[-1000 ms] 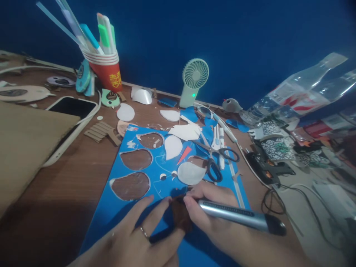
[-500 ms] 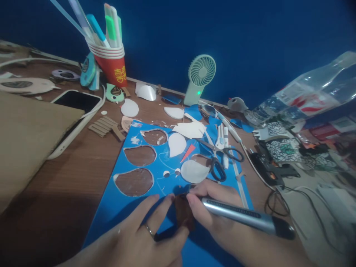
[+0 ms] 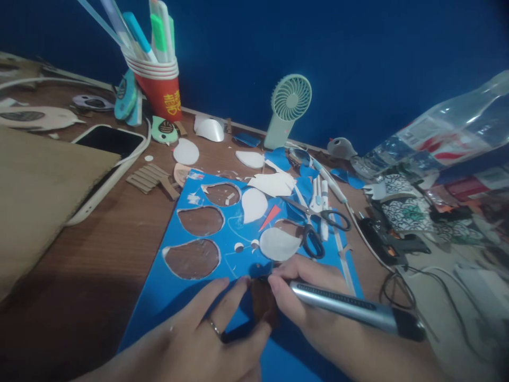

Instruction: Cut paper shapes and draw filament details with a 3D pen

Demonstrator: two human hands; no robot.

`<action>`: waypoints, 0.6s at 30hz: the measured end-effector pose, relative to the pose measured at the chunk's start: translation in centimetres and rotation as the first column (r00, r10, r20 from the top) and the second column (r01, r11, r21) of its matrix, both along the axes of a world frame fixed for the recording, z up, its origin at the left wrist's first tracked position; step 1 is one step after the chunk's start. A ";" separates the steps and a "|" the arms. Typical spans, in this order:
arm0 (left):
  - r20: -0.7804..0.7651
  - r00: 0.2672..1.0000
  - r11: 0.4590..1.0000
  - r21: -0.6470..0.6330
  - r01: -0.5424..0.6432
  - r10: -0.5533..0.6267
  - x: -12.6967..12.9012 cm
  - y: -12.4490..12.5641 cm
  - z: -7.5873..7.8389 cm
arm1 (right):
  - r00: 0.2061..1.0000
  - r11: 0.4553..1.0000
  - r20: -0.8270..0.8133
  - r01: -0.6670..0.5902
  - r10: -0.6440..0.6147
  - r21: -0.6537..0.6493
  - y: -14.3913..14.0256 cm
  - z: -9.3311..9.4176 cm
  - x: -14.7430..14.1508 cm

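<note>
My right hand (image 3: 302, 286) is closed around a silver utility knife (image 3: 342, 302) with a black tail end, held like a pen. Its tip is hidden behind my fingers, low over the blue sheet (image 3: 155, 302). My left hand (image 3: 214, 318), a ring on one finger, lies with fingers spread on that sheet. Between the left thumb and fingertips shows a dark brown patch (image 3: 262, 302); whether it is a cardboard piece or a hole, I cannot tell. Just beyond my hands lie a pale teardrop cutout (image 3: 280, 244) and two small black-and-white discs (image 3: 238, 247).
Scissors (image 3: 312, 223) lie on the sheet's right side, near white markers (image 3: 324, 209). Behind stand a small fan (image 3: 291, 103) and a red paper cup (image 3: 161, 98) of pens. Left is a cardboard piece (image 3: 43, 201); right, a glue gun (image 3: 392, 239) and a plastic bottle (image 3: 441, 130).
My right hand and the knife have shifted very slightly to the right. My left hand stays in place. The fan's green light no longer shows.
</note>
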State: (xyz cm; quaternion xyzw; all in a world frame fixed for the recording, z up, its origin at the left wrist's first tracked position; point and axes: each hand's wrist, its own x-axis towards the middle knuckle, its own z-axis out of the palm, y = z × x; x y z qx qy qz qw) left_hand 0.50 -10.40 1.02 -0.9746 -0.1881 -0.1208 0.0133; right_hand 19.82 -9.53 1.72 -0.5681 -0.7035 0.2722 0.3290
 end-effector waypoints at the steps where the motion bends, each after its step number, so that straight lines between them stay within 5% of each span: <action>1: 0.000 1.000 1.000 0.005 0.006 -0.006 0.0 0.0 0.0 | 1.000 1.000 -0.001 0.010 -0.010 -0.002 0.0 -0.1 0.0; 12: -0.007 1.000 1.000 0.027 -0.002 0.002 0.3 -0.2 -0.1 | 0.992 0.991 -0.021 -0.127 0.127 -0.033 0.0 0.2 0.6; 18: -0.004 1.000 0.999 0.047 -0.027 0.027 0.3 -0.3 0.0 | 0.996 0.996 0.024 -0.079 0.080 -0.042 -0.1 0.2 0.5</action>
